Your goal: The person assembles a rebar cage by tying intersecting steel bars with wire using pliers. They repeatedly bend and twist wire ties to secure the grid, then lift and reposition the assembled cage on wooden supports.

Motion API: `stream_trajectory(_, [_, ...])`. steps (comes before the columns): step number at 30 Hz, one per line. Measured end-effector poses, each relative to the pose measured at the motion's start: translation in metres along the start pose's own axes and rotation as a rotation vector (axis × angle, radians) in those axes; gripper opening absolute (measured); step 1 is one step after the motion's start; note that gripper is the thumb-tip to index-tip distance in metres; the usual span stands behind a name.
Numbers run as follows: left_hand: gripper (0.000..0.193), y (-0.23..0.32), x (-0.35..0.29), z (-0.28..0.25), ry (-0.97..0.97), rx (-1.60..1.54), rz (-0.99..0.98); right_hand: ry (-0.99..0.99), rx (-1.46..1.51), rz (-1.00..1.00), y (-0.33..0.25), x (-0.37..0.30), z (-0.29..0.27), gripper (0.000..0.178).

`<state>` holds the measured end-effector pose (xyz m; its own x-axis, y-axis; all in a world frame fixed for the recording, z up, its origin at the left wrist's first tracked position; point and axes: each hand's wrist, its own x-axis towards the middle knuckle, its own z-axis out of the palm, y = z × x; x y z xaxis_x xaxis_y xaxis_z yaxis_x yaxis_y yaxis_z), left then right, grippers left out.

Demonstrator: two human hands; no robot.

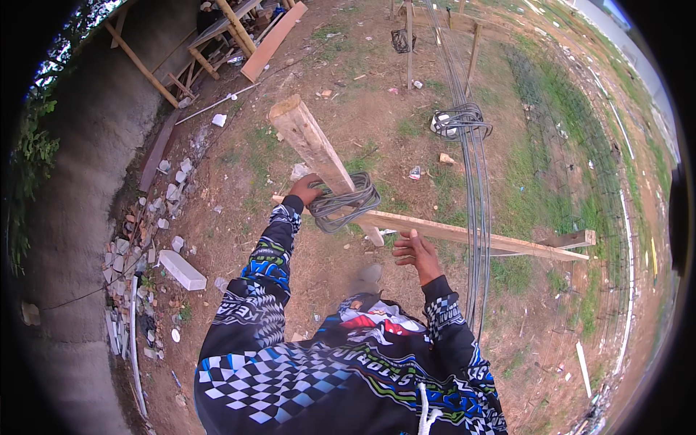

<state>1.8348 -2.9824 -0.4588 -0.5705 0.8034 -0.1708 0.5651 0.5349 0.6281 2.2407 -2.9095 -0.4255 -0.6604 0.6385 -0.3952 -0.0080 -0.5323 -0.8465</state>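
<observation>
A bundle of grey steel stirrups [344, 204], bent into loops, hangs around the joint of an upright wooden post [308, 134] and a wooden crossbeam [449, 230]. My left hand [307, 189] is at the left side of the bundle, its fingers closed on the loops and partly hidden beside the post. Just below the crossbeam, right of the post, my right hand [418, 255] is held up with its fingers apart and nothing in it. Long steel bars [475, 196] lie across the crossbeam to the right of that hand.
More stirrup loops [464, 120] surround the bars farther off. Beyond them stand other wooden posts [474, 54]. Broken rubble [174, 190] and a white block [182, 270] lie along the wall [87, 181] at left. Steel mesh [558, 109] stretches over the grass at right.
</observation>
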Motion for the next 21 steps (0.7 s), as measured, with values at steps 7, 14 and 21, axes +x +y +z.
stream_trajectory(7, [0.069,-0.040,0.036,-0.005,-0.149,-0.030,-0.214,0.126,-0.135,0.166,-0.009,0.140,0.109,0.078])
stream_trajectory(14, [0.061,-0.040,0.067,0.013,-0.136,0.023,0.116,0.337,-0.403,0.145,0.024,0.199,0.073,0.051])
stream_trajectory(21, [0.050,-0.020,0.043,0.002,0.207,0.201,0.473,0.585,-0.810,-0.183,-0.010,0.155,0.113,0.050])
